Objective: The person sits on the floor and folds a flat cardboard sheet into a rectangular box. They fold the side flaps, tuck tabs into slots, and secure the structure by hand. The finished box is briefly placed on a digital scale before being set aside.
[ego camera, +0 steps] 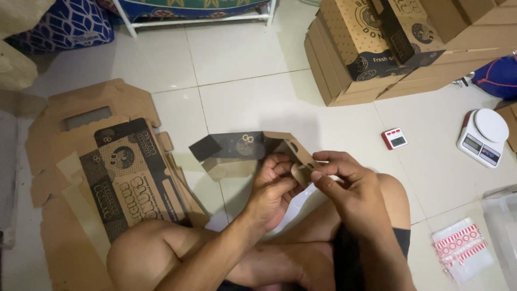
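Person sits cross-legged on a white tile floor (pixel 242 59), both hands up front on a half-folded box (pixel 245 148) of brown cardboard w/ a black printed panel. The box is off the floor, just above the knees, roughly centre of view, its long side stretching away to the left. Left hand (pixel 274 188) grasps the near end of the box, fingers curled round the edge, thumb on the inner face. Right hand (pixel 347 186) pinches a small brown flap (pixel 298 173) at that same end btwn thumb and forefinger; both hands nearly touch. Left of the legs lies a pile of flat unfolded boxes (pixel 116 178), same print. Top right, a stack of finished boxes (pixel 377 48) leans at a tilt. Near the right knee: a small red-and-white timer (pixel 395 138), a white kitchen scale (pixel 483 134) further right, and a pack of red-and-white plastic bags (pixel 463 250) lower down. Risks, as I judge it: w/ only 1 end held, the long free side could sag and spring a fold open; too hard a pinch could crease or tear the thin flap; the tilted stack looks liable to slide if bumped.
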